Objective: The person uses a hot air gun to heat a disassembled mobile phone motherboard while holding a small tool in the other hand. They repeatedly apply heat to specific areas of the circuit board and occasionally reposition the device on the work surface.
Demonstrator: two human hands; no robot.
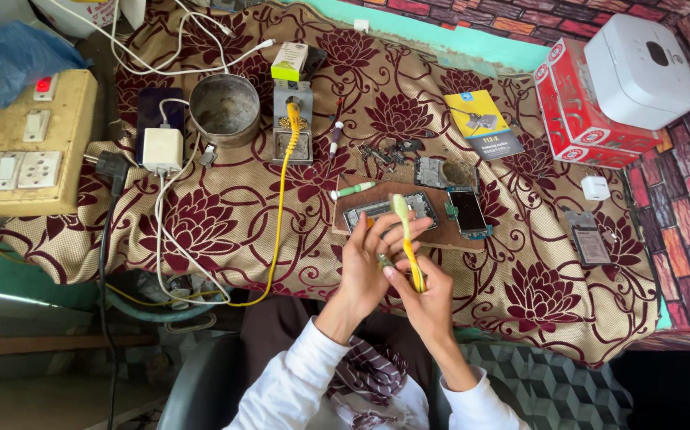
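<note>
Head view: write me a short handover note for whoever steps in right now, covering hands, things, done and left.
Left hand: grip on a small dark part, too small to identify.
Right hand: grip on a yellow-handled toothbrush, bristles up, beside that part.
Brown wooden board on the floral cloth carries an opened phone frame and a small blue-edged circuit board.
Done: phone opened.
Left: parts lie apart, unassembled.

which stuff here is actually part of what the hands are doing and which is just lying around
In use: yellow toothbrush in the right hand; small part in the left hand; opened phone frame on the wooden board.

Lying about: metal bowl, soldering iron stand, white charger, red box, booklet.
</note>
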